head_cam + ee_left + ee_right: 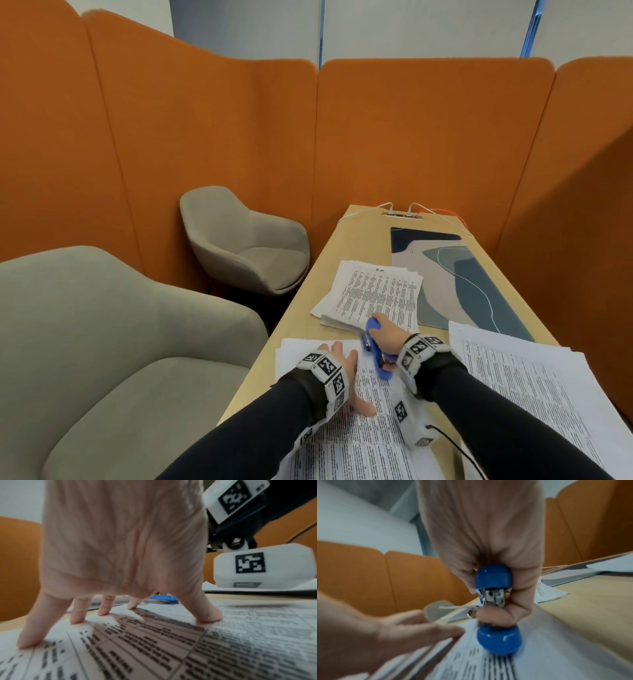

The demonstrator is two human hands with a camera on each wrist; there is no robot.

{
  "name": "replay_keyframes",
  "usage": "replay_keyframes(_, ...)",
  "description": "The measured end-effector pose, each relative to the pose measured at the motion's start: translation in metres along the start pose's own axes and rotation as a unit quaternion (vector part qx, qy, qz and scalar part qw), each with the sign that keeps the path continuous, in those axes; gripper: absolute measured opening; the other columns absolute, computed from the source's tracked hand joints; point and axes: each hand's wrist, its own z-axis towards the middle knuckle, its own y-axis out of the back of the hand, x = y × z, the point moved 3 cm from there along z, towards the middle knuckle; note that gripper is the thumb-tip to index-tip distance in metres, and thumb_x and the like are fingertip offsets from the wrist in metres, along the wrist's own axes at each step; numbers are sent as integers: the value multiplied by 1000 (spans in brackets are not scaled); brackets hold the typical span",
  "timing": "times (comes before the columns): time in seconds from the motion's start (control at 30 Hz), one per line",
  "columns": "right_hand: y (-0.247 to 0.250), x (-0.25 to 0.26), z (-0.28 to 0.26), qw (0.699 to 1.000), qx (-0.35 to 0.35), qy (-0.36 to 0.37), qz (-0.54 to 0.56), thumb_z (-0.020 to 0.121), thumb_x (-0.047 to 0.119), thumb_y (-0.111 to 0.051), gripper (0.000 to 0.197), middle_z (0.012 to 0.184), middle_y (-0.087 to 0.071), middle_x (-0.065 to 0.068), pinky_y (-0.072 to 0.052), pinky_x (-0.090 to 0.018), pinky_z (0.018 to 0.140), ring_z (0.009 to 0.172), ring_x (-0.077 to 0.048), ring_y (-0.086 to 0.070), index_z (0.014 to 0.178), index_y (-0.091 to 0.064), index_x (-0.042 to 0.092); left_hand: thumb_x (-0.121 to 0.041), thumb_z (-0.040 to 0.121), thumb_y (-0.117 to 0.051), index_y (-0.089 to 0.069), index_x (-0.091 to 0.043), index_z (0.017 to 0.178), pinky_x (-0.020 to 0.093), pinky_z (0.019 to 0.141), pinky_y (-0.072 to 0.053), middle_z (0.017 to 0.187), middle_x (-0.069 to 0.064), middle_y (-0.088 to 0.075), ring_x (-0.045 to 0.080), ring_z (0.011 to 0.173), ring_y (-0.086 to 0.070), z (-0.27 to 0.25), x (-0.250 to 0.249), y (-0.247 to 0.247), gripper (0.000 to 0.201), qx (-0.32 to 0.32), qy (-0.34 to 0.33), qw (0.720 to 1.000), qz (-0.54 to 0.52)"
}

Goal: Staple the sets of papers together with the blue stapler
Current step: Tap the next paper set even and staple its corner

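The blue stapler (372, 349) sits in the grip of the right hand (388, 337), fingers and thumb curled round it, its long axis running away from the person toward the far corner of the nearest set of papers (346, 442) on the tabletop (308, 325). Its mouth stands open at that corner, just beside the left hand (342, 373), which presses the sheets flat with fingers spread and straight. Another set of papers (371, 296) lies beyond the stapler, a third (534, 383) to its right.
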Motion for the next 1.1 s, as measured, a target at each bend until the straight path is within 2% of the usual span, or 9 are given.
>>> replay_keyframes(0.07, 11, -8, -8, 999, -6, 7, 36, 102, 17, -31, 48, 90, -61, -19, -42, -22, 46, 58, -23, -50, 149, -20, 17, -75, 67, -63, 4, -27, 153, 58, 111, -21, 160, 16, 6, 43, 145, -2, 3, 1, 2, 119, 9, -5, 1000, -5)
replay_keyframes(0.13, 23, -18, -19, 999, -27, 16, 35, 101, 17, -31, 48, 111, -61, -26, -47, -30, 58, 72, -31, -58, 148, -22, 17, -75, 67, -64, 7, -34, 152, 60, 111, -20, 159, 17, 9, 44, 145, 1, 4, 1, 6, 118, 23, -9, 1000, -1)
replay_keyframes(0.3, 43, -52, -52, 994, -44, -14, 95, 101, 16, -28, 48, 70, -49, -14, -36, -18, 34, 43, -20, -38, 147, -18, 23, -67, 77, -60, -4, -36, 152, 57, 105, -33, 158, 16, 5, 47, 140, -19, -7, -9, 12, 98, 15, -54, 998, 32)
replay_keyframes(0.5, 41, -57, -89, 990, -36, 17, 133, 100, 15, -37, 55, 63, -53, -9, -41, -24, 42, 45, -19, -44, 149, -14, 20, -14, 95, -47, -49, -19, 140, 41, 107, -40, 140, 9, -48, 29, 128, -46, -20, -22, 15, 45, -93, -153, 974, -139)
replay_keyframes(0.57, 37, -51, -97, 989, -42, 39, 134, 100, 16, -38, 56, 78, -57, -10, -44, -25, 42, 49, -23, -49, 150, -13, 21, -13, 99, -40, -54, -9, 132, 38, 97, -48, 122, 12, -60, 26, 106, -62, -24, -23, 27, 37, -134, -118, 923, -339)
replay_keyframes(0.67, 30, -41, -102, 987, -65, 75, 125, 99, 19, -39, 57, 109, -53, -10, -48, -27, 50, 61, -24, -55, 150, -13, 23, -10, 97, -49, -57, 1, 109, 30, 67, -56, 83, 12, -61, 19, 64, -60, -29, -28, 37, 18, -105, -98, 782, -606)
replay_keyframes(0.73, 27, -35, -103, 985, -88, 96, 110, 100, 21, -39, 59, 129, -49, -12, -49, -29, 63, 75, -22, -57, 151, -11, 23, -5, 89, -61, -56, -2, 97, 29, 67, -57, 71, 10, -61, 19, 61, -59, -33, -29, 43, 10, -126, -88, 754, -639)
replay_keyframes(0.83, 23, -29, -104, 982, -112, 113, 101, 100, 20, -39, 60, 144, -40, -15, -42, -29, 84, 99, -21, -51, 152, -9, 22, 1, 77, -72, -57, -4, 93, 38, 76, -59, 69, 9, -63, 22, 63, -62, -32, -27, 43, 23, -180, -51, 764, -618)
replay_keyframes(1.1, 12, -21, -108, 984, -139, 90, 63, 100, 18, -37, 62, 143, -38, -18, -41, -31, 91, 115, -29, -52, 152, -5, 17, -5, 75, -77, -64, -5, 93, 39, 76, -59, 77, 12, -71, 26, 70, -70, -26, -30, 36, 23, -244, -11, 782, -573)
